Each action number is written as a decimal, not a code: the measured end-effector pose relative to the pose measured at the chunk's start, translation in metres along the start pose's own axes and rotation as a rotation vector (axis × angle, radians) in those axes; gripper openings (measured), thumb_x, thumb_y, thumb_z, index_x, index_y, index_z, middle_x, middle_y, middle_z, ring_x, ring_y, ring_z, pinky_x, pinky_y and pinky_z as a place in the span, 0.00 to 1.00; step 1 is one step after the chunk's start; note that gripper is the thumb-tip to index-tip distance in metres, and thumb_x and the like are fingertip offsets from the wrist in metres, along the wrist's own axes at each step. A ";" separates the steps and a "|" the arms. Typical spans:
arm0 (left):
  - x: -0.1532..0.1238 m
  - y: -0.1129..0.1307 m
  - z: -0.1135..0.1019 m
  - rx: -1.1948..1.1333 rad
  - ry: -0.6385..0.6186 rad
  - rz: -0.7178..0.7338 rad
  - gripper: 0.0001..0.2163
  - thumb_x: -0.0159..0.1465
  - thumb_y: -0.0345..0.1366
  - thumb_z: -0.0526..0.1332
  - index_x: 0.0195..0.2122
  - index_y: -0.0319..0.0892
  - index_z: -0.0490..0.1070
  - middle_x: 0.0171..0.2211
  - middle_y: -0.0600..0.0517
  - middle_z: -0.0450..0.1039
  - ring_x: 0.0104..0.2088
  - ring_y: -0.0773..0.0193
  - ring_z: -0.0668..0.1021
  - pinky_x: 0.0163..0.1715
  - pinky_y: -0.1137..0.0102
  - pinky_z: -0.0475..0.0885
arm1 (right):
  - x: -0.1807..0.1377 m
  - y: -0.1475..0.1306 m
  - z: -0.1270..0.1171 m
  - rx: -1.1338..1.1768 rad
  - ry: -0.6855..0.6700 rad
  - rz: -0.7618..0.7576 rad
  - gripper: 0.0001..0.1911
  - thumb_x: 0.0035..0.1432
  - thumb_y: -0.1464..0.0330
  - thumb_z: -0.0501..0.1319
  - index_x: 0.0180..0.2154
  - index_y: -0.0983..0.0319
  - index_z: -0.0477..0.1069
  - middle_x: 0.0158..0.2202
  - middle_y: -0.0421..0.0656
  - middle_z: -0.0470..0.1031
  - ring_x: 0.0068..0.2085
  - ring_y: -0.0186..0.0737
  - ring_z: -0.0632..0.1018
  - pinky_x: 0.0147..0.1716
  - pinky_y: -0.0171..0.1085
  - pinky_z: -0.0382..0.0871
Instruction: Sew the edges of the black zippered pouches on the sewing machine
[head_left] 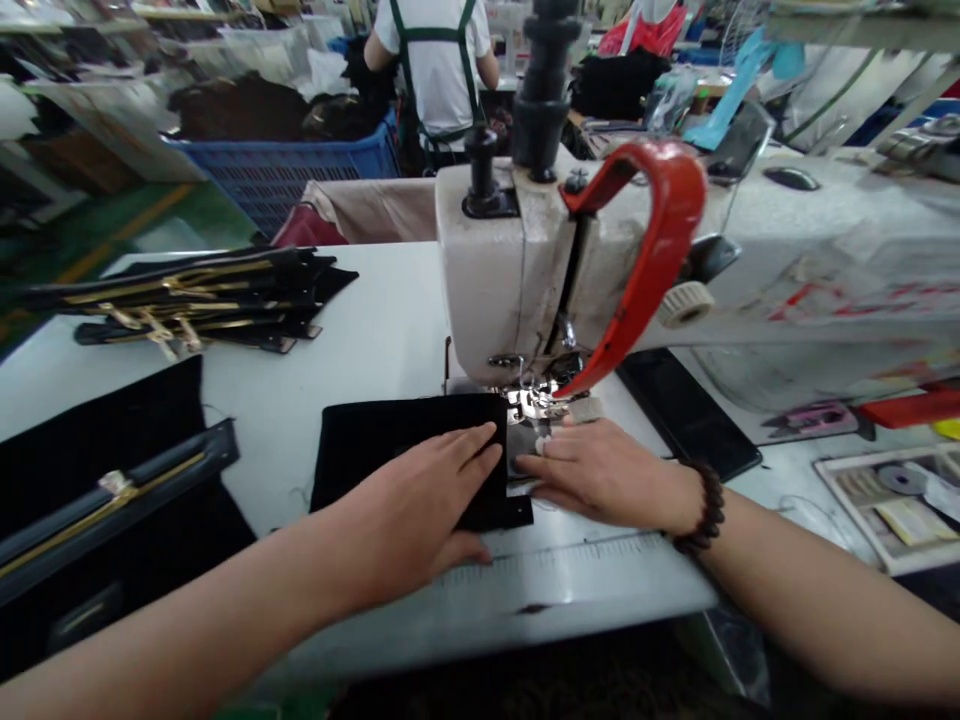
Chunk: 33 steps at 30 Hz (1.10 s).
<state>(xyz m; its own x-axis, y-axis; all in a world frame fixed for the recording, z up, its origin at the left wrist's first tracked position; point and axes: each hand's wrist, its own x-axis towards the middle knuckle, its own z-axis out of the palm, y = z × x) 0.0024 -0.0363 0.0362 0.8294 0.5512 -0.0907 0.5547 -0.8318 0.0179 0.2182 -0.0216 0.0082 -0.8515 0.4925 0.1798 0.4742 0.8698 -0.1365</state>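
Left hand (420, 500) lies flat, fingers spread, on soft black cloth (375, 440) near the table's (375, 330) front edge; right hand (600, 470), flat and open, presses beside the machine's (510, 270) metal foot.

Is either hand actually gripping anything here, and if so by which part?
Nothing is gripped. The left hand lies flat on the black fabric piece, pressing its right half; the right hand rests by the presser foot.

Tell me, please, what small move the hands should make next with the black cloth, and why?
Probably ease the black cloth slightly forward under the needle: the left hand lies flat on it, the right hand rests beside the foot, and the cloth's edge already sits there.
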 end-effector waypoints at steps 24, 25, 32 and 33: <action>-0.001 0.032 0.007 0.120 0.138 0.102 0.10 0.56 0.24 0.53 0.36 0.30 0.72 0.35 0.38 0.74 0.30 0.58 0.76 0.29 0.66 0.74 | -0.008 -0.017 -0.006 -0.212 0.136 -0.173 0.10 0.61 0.72 0.48 0.38 0.67 0.67 0.27 0.42 0.69 0.28 0.36 0.68 0.26 0.36 0.57; -0.002 0.031 0.009 0.108 0.152 0.083 0.10 0.56 0.24 0.53 0.36 0.30 0.72 0.36 0.38 0.74 0.32 0.57 0.76 0.30 0.66 0.74 | -0.009 -0.018 -0.006 -0.226 0.153 -0.184 0.11 0.61 0.74 0.47 0.37 0.67 0.68 0.27 0.42 0.69 0.28 0.35 0.68 0.26 0.36 0.57; -0.016 0.031 0.029 0.064 0.271 0.063 0.17 0.59 0.22 0.48 0.47 0.31 0.68 0.49 0.41 0.69 0.49 0.56 0.71 0.45 0.66 0.69 | -0.009 -0.025 0.000 -0.155 0.098 -0.232 0.15 0.59 0.76 0.46 0.27 0.65 0.68 0.23 0.42 0.67 0.24 0.36 0.67 0.23 0.36 0.56; -0.016 0.031 0.030 0.057 0.291 0.075 0.17 0.59 0.23 0.48 0.46 0.31 0.68 0.49 0.42 0.69 0.50 0.57 0.71 0.45 0.67 0.68 | -0.009 -0.025 0.001 -0.148 0.080 -0.230 0.15 0.59 0.76 0.46 0.27 0.65 0.68 0.23 0.42 0.67 0.25 0.36 0.67 0.23 0.36 0.56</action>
<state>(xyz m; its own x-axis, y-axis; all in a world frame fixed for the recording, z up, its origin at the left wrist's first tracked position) 0.0042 -0.0730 0.0088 0.8565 0.4766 0.1981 0.4934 -0.8687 -0.0431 0.2135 -0.0482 0.0096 -0.9229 0.2775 0.2671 0.3032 0.9511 0.0596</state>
